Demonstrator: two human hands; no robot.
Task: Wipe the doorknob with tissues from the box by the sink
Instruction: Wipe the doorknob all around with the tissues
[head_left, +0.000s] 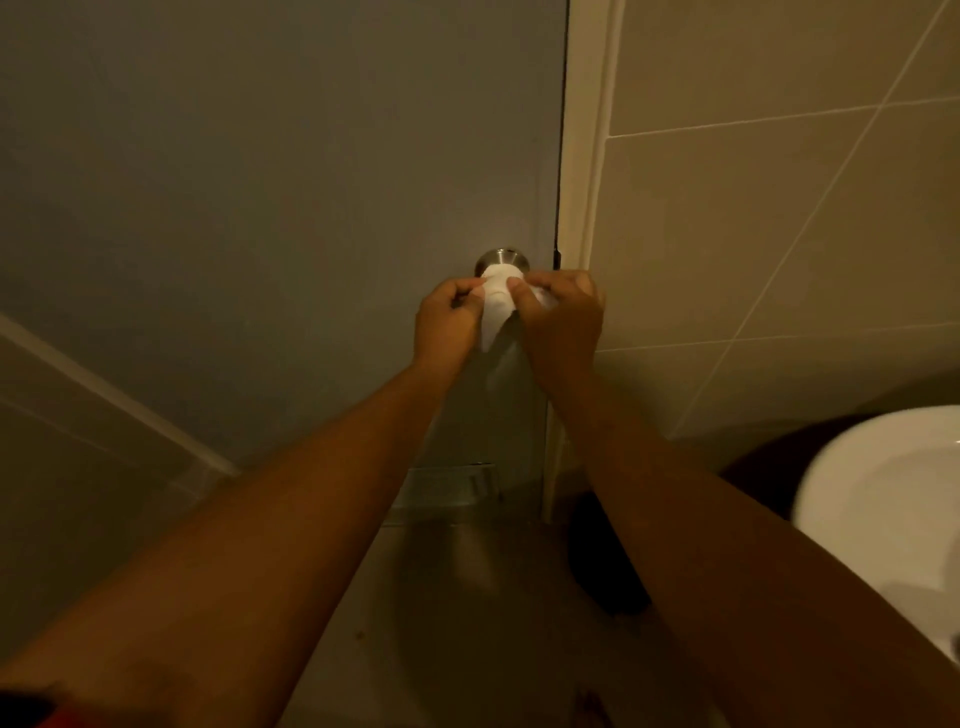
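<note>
A round metal doorknob (502, 258) sits on the grey door (270, 182), near its right edge. A white tissue (496, 306) is draped over the knob's front and hangs down below it, so only the knob's upper rim shows. My left hand (449, 319) pinches the tissue's left side between thumb and fingers. My right hand (561, 314) grips the tissue's right side, close to the door frame. Both arms reach forward from the bottom of the view. The tissue box is out of view.
A pale door frame (587, 156) runs beside the door, with beige tiled wall (779, 208) to its right. A white sink (893, 499) juts in at lower right. A dark object (602, 566) lies on the floor below the frame. A vent grille (447, 486) sits low in the door.
</note>
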